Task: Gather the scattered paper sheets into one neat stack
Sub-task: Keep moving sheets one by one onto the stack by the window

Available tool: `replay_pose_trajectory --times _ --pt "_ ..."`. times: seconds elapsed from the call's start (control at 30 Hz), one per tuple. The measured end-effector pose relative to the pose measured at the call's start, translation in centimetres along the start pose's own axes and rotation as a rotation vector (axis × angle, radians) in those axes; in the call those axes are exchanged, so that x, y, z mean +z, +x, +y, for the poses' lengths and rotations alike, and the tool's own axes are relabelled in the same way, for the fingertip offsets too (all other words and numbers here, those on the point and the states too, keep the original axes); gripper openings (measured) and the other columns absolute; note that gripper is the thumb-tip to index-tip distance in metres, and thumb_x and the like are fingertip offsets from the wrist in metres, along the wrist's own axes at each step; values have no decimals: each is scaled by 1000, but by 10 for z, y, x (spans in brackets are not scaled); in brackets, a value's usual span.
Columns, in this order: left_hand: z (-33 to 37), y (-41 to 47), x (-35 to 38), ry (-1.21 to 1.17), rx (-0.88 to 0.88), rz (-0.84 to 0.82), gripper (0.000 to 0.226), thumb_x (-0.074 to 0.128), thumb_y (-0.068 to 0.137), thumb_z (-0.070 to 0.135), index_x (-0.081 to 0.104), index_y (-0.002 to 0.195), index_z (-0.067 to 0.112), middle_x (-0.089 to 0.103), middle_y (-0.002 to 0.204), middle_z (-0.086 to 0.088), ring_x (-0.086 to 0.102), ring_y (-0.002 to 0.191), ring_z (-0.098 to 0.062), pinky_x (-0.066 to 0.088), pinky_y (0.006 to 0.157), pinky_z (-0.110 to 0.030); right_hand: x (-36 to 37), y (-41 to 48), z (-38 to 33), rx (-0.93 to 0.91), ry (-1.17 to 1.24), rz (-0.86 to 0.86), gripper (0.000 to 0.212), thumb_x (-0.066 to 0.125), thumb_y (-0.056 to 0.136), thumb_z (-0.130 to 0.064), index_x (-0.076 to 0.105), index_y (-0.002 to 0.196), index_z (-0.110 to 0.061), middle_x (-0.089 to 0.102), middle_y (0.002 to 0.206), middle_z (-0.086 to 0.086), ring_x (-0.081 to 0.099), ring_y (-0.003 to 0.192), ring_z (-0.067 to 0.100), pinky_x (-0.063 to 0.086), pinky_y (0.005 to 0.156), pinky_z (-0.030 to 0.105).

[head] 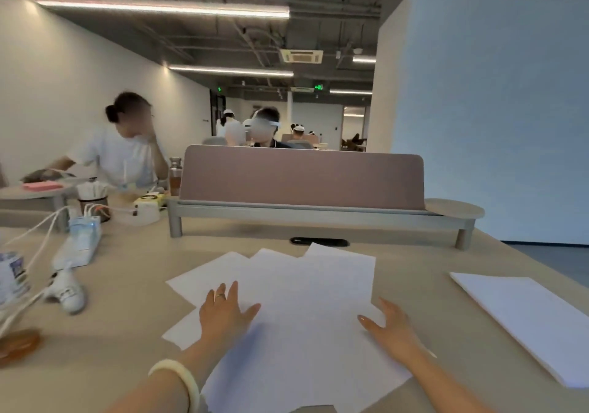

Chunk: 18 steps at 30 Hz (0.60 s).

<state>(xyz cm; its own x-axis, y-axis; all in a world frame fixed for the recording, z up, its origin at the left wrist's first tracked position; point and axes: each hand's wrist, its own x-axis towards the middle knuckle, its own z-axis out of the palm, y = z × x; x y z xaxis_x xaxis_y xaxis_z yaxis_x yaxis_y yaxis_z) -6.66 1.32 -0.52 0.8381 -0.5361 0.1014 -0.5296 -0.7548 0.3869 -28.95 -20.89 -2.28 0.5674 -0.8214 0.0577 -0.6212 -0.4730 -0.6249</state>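
Note:
Several white paper sheets (pixel 306 291) lie fanned and overlapping on the beige table (pixel 127 365) in front of me. My left hand (pixel 223 313) rests flat on the sheets at the left, fingers spread, with a ring on one finger and a pale bangle on the wrist. My right hand (pixel 390 326) lies flat on the right edge of the same spread, fingers apart. A separate white stack of paper (pixel 529 320) sits apart at the far right of the table.
A pink divider screen (pixel 302 176) on a grey shelf stands behind the sheets. A power strip (pixel 79 243) with white cables, a plug (pixel 68 294) and small items crowd the left. A person in white sits at the left; others sit beyond the screen.

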Motion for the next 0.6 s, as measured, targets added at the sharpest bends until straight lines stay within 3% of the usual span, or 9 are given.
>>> replay_pose_trajectory --times 0.2,0.43,0.47,0.53,0.6 --pt "-48 -4 3 142 -64 -225 87 27 83 75 5 151 26 2 159 -10 -2 146 -35 6 119 -46 31 0 -16 37 -309 -23 84 30 85 -70 10 150 -22 12 158 1 5 147 26 7 119 43" --pt "-42 -7 7 236 84 -320 88 21 80 79 2 151 30 -10 159 -11 -11 146 -34 0 120 -45 43 -3 -40 54 -330 -85 82 28 86 -69 1 151 -26 6 159 1 4 147 29 5 119 44" --pt "-40 -8 6 231 119 -349 95 19 75 83 1 151 30 -11 159 -10 -12 146 -32 0 120 -44 42 -3 -43 57 -316 -84 82 29 87 -68 2 151 -26 9 159 1 6 146 29 7 118 44" --pt "-36 -9 1 204 213 -392 124 3 46 98 3 151 31 -11 159 -9 -12 147 -30 -1 120 -42 35 1 -46 88 -250 -106 80 33 88 -65 3 151 -25 15 158 0 10 145 28 12 117 44" --pt "-34 -10 -3 188 294 -427 145 -5 22 100 7 150 33 -9 160 -7 -11 147 -28 -1 119 -41 25 6 -48 135 -146 -132 82 41 87 -62 6 151 -24 20 156 4 14 144 30 16 115 44"
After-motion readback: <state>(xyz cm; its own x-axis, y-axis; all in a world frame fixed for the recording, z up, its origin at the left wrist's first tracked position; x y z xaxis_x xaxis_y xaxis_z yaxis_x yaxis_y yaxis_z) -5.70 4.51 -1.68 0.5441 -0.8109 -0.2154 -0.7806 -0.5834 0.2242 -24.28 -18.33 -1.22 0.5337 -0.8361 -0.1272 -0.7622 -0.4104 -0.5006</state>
